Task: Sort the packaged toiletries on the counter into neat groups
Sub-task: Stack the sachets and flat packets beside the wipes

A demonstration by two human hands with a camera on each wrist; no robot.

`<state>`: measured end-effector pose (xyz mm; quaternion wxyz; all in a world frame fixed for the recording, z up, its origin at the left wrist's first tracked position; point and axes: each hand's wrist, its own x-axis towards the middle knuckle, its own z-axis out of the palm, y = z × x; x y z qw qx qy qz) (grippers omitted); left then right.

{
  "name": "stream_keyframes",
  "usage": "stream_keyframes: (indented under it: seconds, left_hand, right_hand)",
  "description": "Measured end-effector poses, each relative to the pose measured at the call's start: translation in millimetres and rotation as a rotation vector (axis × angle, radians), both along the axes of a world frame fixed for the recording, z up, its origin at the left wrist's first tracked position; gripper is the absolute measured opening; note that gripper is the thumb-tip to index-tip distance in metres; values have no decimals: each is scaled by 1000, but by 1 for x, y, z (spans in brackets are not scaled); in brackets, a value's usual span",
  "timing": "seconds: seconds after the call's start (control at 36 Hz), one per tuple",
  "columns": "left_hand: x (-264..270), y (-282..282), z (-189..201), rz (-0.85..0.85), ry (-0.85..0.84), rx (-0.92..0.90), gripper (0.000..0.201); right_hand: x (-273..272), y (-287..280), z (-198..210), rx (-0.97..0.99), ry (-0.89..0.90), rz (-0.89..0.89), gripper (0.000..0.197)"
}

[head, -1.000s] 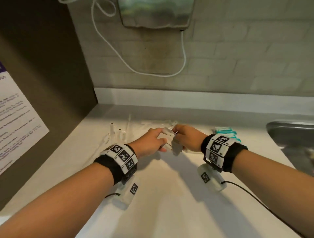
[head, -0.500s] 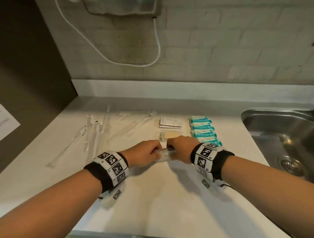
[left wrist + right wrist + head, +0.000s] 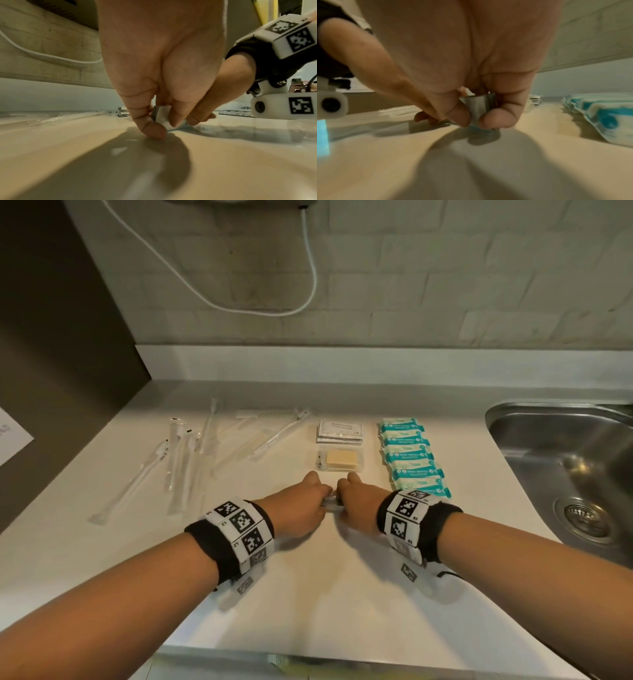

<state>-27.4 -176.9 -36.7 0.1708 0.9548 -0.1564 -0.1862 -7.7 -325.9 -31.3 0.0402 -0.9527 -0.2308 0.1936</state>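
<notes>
Both hands meet low on the white counter point(image 3: 342, 594), pinching a small stack of thin silvery packets point(image 3: 331, 505) between them. My left hand point(image 3: 308, 501) pinches the left end point(image 3: 160, 115) with thumb and fingers. My right hand point(image 3: 356, 499) pinches the right end point(image 3: 476, 106); the stack's lower edge touches the counter. Behind the hands lie a clear pack with tan pads point(image 3: 340, 461), white shampoo sachets point(image 3: 339, 431), a row of teal-and-white soap packs point(image 3: 411, 455), and clear-wrapped toothbrushes and combs point(image 3: 191, 453) at the left.
A steel sink point(image 3: 568, 474) sits at the right edge of the counter. A tiled wall with a white cable point(image 3: 308, 285) rises behind. A dark panel point(image 3: 51, 354) closes the left side. Bare counter lies between my forearms and the front edge.
Both hands have drawn the packet stack back from the far items toward me and lowered it onto the counter. The head view has tilted down and shifted right, showing the sorted groups.
</notes>
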Motion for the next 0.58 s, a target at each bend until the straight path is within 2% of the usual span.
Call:
stream_keyframes:
  seconds: [0.17,0.31,0.44,0.53,0.58]
  left_hand:
    - [1,8,4,23,27,-35,17]
    - [0,14,11,50,4,-125,27]
    - [-1,18,6,185,132,-385,26]
    - [2,17,2,314,202,-528,26]
    - [4,17,2,345,206,-549,25]
  right_hand:
    - [5,-16,13,231,51,-43,33]
    - [8,-24,19,263,59,-66,33]
    - [9,-28,20,312,112,-136,34]
    - [11,-30,20,352,237,-221,33]
    - [14,-31,20,385,342,-292,34]
